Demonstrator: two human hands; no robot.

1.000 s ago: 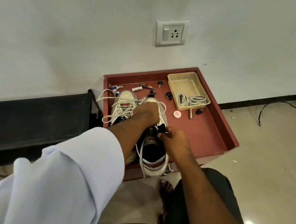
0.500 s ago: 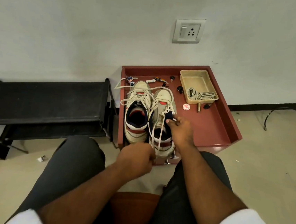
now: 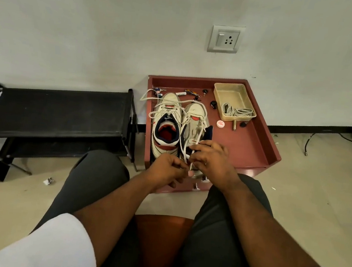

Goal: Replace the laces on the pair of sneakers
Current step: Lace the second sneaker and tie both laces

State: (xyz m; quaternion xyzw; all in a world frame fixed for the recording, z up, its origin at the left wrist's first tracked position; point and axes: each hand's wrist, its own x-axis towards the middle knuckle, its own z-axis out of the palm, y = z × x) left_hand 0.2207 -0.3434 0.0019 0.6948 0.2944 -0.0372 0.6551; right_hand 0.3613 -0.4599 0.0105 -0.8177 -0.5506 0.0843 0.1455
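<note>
Seemingly, both hands are pinching the worn white lace (image 3: 192,156) at the right-hand white leather sneaker's (image 3: 193,126) six o'clock end, left hand (image 3: 168,171) best drawing gently while right hand (image 3: 210,158) is steadying.

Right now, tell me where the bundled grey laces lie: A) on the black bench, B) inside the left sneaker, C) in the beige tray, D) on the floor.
C: the bundled grey laces lie coiled at the near end of the beige tray.
</note>
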